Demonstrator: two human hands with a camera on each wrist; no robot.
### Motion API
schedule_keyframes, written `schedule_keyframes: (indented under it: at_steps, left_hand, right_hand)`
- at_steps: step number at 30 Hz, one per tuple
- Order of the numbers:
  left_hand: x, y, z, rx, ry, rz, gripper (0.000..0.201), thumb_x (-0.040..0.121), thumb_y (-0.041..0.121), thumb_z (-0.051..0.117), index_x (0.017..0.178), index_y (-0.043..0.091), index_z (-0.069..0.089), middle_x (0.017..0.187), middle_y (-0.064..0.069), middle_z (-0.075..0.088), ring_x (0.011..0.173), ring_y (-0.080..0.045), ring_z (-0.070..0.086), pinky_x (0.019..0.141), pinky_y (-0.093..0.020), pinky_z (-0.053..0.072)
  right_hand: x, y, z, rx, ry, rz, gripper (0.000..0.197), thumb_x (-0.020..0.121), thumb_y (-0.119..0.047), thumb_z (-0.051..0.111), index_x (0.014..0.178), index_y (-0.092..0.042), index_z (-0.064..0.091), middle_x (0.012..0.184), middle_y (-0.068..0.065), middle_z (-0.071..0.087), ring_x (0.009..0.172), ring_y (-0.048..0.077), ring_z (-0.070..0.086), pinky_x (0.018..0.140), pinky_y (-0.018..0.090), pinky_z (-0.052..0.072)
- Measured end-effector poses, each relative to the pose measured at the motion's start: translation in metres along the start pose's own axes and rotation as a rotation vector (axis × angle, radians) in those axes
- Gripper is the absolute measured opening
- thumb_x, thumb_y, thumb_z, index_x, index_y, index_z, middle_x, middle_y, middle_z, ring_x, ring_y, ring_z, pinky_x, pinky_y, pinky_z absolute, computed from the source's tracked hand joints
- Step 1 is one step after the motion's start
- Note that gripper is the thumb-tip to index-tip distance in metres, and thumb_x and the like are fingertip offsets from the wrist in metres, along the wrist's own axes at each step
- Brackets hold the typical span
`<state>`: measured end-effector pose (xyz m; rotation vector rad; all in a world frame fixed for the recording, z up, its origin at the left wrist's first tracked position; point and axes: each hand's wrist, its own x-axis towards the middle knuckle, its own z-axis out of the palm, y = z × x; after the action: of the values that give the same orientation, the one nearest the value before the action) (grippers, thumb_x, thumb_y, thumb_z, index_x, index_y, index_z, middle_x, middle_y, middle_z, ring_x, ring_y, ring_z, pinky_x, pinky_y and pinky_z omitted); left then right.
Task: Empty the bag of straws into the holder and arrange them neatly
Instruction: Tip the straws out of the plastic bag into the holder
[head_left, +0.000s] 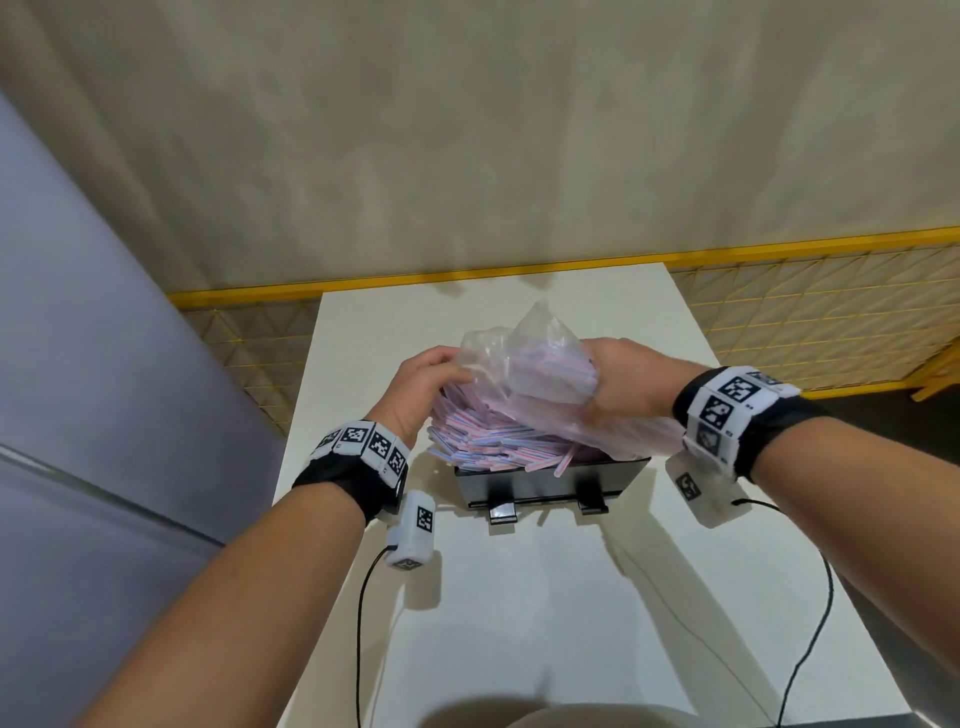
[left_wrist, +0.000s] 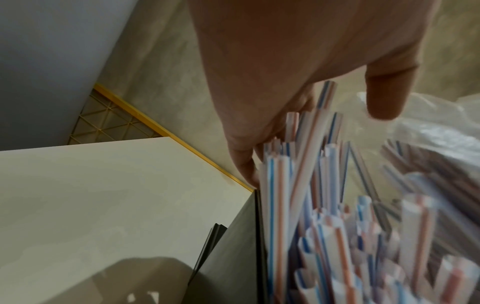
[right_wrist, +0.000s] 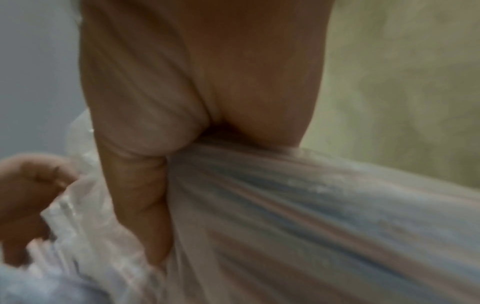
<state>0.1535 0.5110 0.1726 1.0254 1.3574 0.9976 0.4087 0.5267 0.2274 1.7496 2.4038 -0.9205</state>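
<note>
A black straw holder (head_left: 550, 480) stands mid-table, heaped with red- and blue-striped white straws (head_left: 493, 439) lying crosswise and spilling over its rim. Above the heap my right hand (head_left: 615, 384) grips a clear plastic bag (head_left: 530, 358) with a bundle of straws still inside; the right wrist view shows the right hand's (right_wrist: 166, 160) thumb clamped on the bag (right_wrist: 311, 216). My left hand (head_left: 441, 371) is at the left end of the pile. In the left wrist view the left hand's (left_wrist: 314, 139) fingers lie straight against the straw (left_wrist: 324, 226) ends beside the holder wall (left_wrist: 233, 257), thumb free.
The white table (head_left: 519, 597) is narrow, with bare surface in front of the holder. A yellow-framed mesh fence (head_left: 810, 296) runs behind it and a grey panel (head_left: 104, 364) stands to the left. Black wrist-camera cables (head_left: 810, 623) trail over the table's front.
</note>
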Motion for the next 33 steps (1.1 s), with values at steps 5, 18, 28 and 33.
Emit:
schedule_keyframes:
  at_steps: [5, 18, 28, 33]
  left_hand:
    - [0.002, 0.004, 0.003, 0.023, -0.003, 0.013, 0.018, 0.071, 0.018, 0.065, 0.086, 0.017, 0.073, 0.064, 0.010, 0.067, 0.061, -0.007, 0.060, 0.057, -0.023, 0.043]
    - [0.012, -0.002, -0.003, 0.054, 0.036, -0.131, 0.037, 0.089, 0.057, 0.059, 0.104, 0.024, 0.066, 0.097, -0.004, 0.068, 0.080, -0.022, 0.063, 0.072, -0.033, 0.045]
    - [0.005, 0.004, -0.023, 0.264, 0.123, -0.061, 0.069, 0.090, 0.077, 0.038, 0.135, 0.027, 0.054, 0.133, 0.001, 0.061, 0.128, -0.022, 0.057, 0.111, -0.049, 0.040]
    - [-0.013, 0.023, -0.012, 0.578, 0.130, 0.351, 0.085, 0.080, 0.076, 0.053, 0.150, 0.027, 0.043, 0.155, 0.005, 0.044, 0.143, -0.012, 0.037, 0.118, -0.034, 0.030]
  right_hand:
    - [0.000, 0.009, -0.020, 0.037, -0.004, 0.026, 0.052, 0.063, -0.019, 0.088, 0.109, -0.025, 0.064, 0.098, -0.002, 0.071, 0.089, 0.020, 0.068, 0.078, 0.037, 0.059]
    - [0.004, 0.009, -0.015, -0.052, -0.007, 0.006, 0.045, 0.069, -0.021, 0.084, 0.107, -0.028, 0.061, 0.095, -0.003, 0.069, 0.087, 0.022, 0.066, 0.069, 0.031, 0.053]
    - [0.012, -0.004, 0.003, -0.067, -0.047, -0.075, 0.044, 0.073, -0.021, 0.080, 0.113, -0.029, 0.062, 0.100, -0.003, 0.070, 0.092, 0.021, 0.067, 0.080, 0.035, 0.058]
    - [0.010, 0.000, -0.003, -0.058, -0.038, -0.072, 0.044, 0.071, -0.021, 0.081, 0.110, -0.029, 0.062, 0.097, -0.002, 0.071, 0.090, 0.022, 0.068, 0.079, 0.036, 0.059]
